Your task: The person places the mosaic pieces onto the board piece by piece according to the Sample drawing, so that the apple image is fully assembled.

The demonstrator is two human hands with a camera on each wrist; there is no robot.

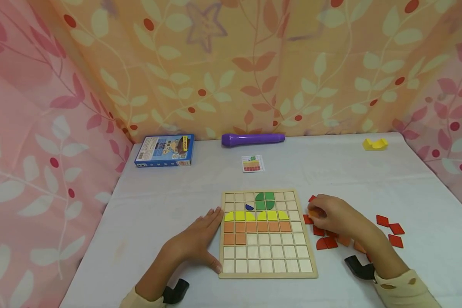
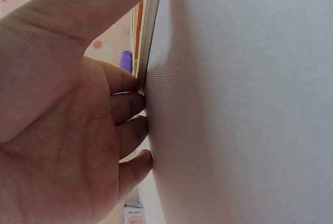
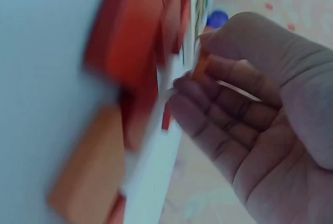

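Note:
A wooden grid board [image 1: 272,254] lies on the white-covered table. Green, yellow and orange tiles and one small blue piece sit in its upper and middle squares; the lower rows show bare wood. My left hand [image 1: 192,239] rests at the board's left edge, fingers extended and thumb spread toward the near corner. To the right of the board, my right hand [image 1: 336,217] pinches an orange tile [image 3: 200,67] between thumb and fingertips. Beneath and around that hand lie loose red tiles [image 1: 321,244] and a few orange tiles [image 1: 344,241], some partly hidden by the forearm.
Farther right are more red tiles [image 1: 395,241]. Behind the board lies a small pattern card [image 1: 253,164]. Along the back stand a blue box [image 1: 164,150], a purple cylinder [image 1: 253,140] and a yellow notched block [image 1: 375,144]. Patterned curtains [image 1: 231,64] enclose the back and sides.

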